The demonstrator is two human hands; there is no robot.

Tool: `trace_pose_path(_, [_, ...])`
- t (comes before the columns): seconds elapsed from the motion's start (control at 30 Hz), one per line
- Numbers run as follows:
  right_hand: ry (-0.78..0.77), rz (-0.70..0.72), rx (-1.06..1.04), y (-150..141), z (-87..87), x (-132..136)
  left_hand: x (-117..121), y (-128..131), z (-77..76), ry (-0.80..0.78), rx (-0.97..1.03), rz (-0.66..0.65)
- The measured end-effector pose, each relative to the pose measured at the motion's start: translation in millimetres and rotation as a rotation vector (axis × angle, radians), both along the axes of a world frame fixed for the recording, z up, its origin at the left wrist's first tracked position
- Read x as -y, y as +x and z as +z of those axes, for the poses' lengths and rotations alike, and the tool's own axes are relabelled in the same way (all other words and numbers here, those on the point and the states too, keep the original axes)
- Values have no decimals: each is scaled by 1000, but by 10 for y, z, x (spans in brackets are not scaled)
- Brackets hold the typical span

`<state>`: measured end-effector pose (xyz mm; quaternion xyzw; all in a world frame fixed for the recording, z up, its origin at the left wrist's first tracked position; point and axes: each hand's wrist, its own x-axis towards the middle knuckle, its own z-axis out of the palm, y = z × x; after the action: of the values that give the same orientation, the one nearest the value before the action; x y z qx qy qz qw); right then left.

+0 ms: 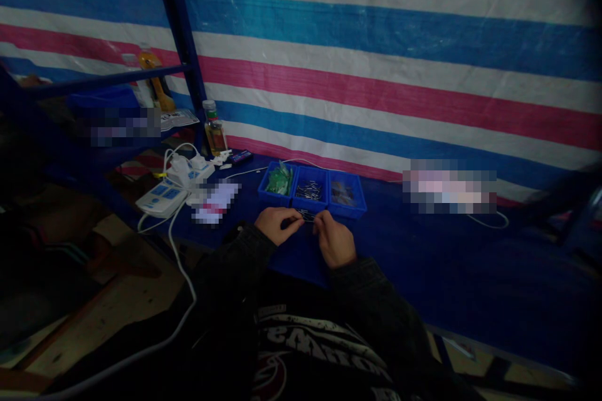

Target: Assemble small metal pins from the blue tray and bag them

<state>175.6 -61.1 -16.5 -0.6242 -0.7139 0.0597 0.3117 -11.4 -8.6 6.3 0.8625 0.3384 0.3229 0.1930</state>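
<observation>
My left hand point(278, 224) is closed in a pinch, thumb and forefinger together, just in front of the blue bins. Facing it, my right hand point(335, 240) also pinches with its fingertips. Between the two hands runs a thin metal piece point(308, 219), too small and dark to name its kind. Three small blue bins stand in a row behind the hands. Green plastic packets point(279, 180) fill the left bin, slim silvery metal pieces point(309, 190) lie in the middle one, and flat brownish pieces point(342, 191) in the right one.
The blue table point(423, 263) reaches far to the right. Left of the bins are a blurred-out phone-like item point(215, 202), white power strips point(164, 197) with cables, and a bottle point(215, 130). A blue metal frame point(181, 31) and striped sheeting point(376, 69) stand behind.
</observation>
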Motion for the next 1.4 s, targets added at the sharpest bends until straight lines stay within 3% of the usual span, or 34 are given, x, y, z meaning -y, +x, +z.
trace_pose_path(0.8, [30,112,-84,8,6,-6,-12,-11,-8,-32,15,-32])
trace_pose_path(1.4, [20,225,-59,9,-35,-6,-14,-19,2,-42,-27,-140])
